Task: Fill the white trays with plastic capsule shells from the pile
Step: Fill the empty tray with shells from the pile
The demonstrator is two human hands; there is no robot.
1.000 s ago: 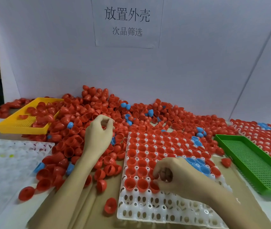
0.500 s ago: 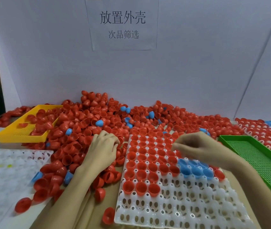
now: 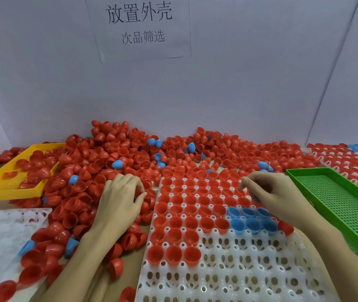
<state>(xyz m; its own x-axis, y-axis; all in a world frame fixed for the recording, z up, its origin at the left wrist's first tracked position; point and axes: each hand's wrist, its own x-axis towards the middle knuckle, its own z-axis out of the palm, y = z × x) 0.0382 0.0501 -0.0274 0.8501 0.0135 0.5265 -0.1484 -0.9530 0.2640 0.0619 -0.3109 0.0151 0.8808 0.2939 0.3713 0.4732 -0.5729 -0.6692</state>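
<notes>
A white tray (image 3: 250,271) lies in front of me, its far rows filled with red shells (image 3: 195,201) and a patch of blue shells (image 3: 250,221); its near cups hold nothing. Behind it and to its left spreads the pile of red capsule shells (image 3: 130,153), with a few blue ones mixed in. My left hand (image 3: 119,203) is down in the pile beside the tray's left edge, fingers curled round red shells. My right hand (image 3: 271,195) hovers over the tray's far right rows, fingertips drawn together, and no shell shows between them.
A yellow tray (image 3: 3,194) with red shells sits at the far left and a green mesh tray (image 3: 337,205) at the right. Another white tray (image 3: 3,232) lies at the near left, and a filled tray (image 3: 352,164) at the far right. A white board with a paper sign (image 3: 138,25) closes the back.
My left hand dropped from above the pile into it, next to the tray. My right hand left the tray's near red row and moved to the far right rows.
</notes>
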